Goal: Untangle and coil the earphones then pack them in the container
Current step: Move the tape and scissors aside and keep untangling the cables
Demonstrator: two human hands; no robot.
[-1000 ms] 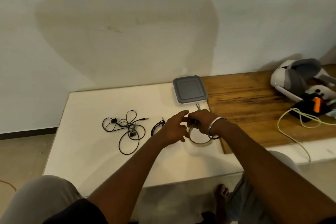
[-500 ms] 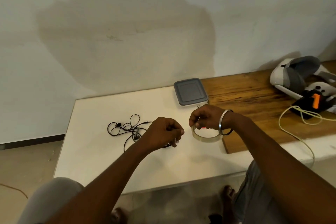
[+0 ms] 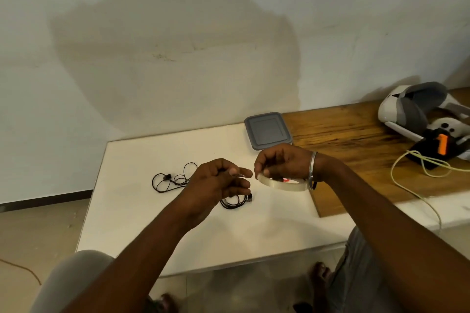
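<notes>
Fingers of right hand (image 3: 282, 164) round tape roll (image 3: 284, 185); left hand (image 3: 218, 181) fingers curled on coiled earphones (image 3: 235, 203).

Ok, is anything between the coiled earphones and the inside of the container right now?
Yes. The container has its grey lid on, so it is closed. The right hand, holding the tape roll, also lies on the line between the coiled earphones and the container.

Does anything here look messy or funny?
Yes. The black earphones on the white table, left of the left hand, lie in a tangled jumble of loops, not coiled. Nothing looks spilled or broken.
</notes>
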